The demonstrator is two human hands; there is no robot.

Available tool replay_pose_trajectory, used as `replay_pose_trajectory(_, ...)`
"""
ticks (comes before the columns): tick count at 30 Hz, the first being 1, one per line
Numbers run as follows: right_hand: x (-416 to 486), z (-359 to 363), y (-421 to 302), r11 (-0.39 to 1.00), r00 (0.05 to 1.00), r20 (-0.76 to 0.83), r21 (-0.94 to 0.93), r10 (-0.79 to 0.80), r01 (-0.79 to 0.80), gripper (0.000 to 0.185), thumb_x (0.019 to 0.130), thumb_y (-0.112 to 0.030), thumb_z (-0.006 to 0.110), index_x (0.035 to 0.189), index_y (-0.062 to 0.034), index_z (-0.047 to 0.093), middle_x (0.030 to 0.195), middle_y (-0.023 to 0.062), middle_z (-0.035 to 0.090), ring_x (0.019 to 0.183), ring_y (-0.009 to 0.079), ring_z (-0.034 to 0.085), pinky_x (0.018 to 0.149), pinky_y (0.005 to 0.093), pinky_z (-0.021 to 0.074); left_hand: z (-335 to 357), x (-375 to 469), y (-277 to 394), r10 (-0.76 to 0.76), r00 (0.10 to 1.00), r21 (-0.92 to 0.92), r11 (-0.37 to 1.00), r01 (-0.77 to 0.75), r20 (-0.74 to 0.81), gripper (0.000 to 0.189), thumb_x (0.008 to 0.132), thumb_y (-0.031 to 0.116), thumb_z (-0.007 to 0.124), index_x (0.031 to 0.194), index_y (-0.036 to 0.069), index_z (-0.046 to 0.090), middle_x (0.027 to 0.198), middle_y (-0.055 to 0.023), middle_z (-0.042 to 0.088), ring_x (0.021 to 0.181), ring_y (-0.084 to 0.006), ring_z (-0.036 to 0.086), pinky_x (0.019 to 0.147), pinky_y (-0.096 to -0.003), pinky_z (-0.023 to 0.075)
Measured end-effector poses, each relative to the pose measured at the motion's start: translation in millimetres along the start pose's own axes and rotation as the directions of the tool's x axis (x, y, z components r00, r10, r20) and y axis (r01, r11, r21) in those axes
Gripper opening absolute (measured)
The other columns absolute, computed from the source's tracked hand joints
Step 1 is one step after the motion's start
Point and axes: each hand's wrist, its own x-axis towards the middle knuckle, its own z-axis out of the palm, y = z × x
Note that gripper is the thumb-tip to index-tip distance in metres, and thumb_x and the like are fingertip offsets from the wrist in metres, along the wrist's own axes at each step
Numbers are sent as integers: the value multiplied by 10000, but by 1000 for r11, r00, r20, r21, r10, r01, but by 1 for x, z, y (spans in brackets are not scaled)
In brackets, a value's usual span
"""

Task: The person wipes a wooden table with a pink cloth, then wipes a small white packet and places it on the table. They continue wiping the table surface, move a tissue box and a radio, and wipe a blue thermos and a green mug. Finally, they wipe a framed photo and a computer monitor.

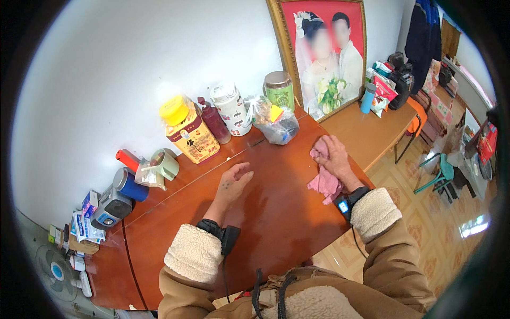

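Observation:
My right hand grips a crumpled pink cloth near the right edge of a glossy reddish-brown wooden table. Part of the cloth bunches up by the fingertips, and the rest trails along the tabletop towards my wrist. My left hand is over the middle of the table with nothing in it, its fingers loosely bent and the thumb apart. Whether it touches the wood, I cannot tell. Beyond it, a yellow carton with a yellow-lidded tub on top stands by the wall.
Along the wall stand a pump bottle, a white flask, a tied plastic bag, a green canister, a pale green mug and a radio. A framed portrait leans behind a lower wooden table.

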Motion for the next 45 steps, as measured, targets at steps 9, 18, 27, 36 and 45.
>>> replay_pose_trajectory(9, 27, 22, -24, 977, 930, 302, 87, -211, 194, 644, 645, -77, 702, 1241, -162, 472, 1332, 119, 398, 1277, 325, 313, 1042, 423, 278, -60, 59, 4, 363, 809, 490, 865, -108, -463, 460, 818, 154, 637, 1234, 39, 479, 1312, -136, 425, 1208, -237, 408, 995, -352, 353)
replay_pose_trajectory(18, 26, 23, -22, 960, 922, 289, 179, -259, 214, 620, 612, 7, 669, 1194, -143, 514, 1302, 105, 430, 1264, 301, 342, 1041, 400, 291, -117, 88, 47, 635, 551, 793, 603, 85, -542, 707, 767, 317, 675, 1329, 22, 363, 1408, -246, 233, 1302, -386, 237, 1049, -471, 251)
replay_pose_trajectory(27, 28, 19, -27, 932, 880, 316, 203, -354, 302, 601, 606, 40, 637, 1178, -107, 529, 1295, 112, 437, 1261, 306, 346, 1044, 391, 289, -180, 128, 31, 339, 665, 384, 920, -84, -665, 1020, 688, 315, 775, 1382, -73, 136, 1279, -257, 417, 1136, -297, 484, 955, -335, 404)
replay_pose_trajectory(36, 24, 23, -29, 953, 889, 348, 164, -297, 254, 611, 613, 45, 639, 1189, -119, 517, 1316, 111, 423, 1273, 310, 335, 1053, 406, 272, -184, 134, 34, 367, 709, 514, 858, -7, -602, 837, 690, 155, 766, 1362, -9, 294, 1236, -233, 456, 1103, -282, 515, 885, -350, 471)
replay_pose_trajectory(45, 23, 24, -29, 954, 889, 347, 141, -297, 263, 596, 624, 28, 649, 1186, -115, 514, 1325, 125, 417, 1272, 322, 332, 1045, 413, 283, -183, 141, 62, 368, 792, 745, 649, 157, -488, 861, 599, 436, 790, 1322, 127, 441, 1317, -258, 372, 1255, -372, 358, 1011, -415, 345)
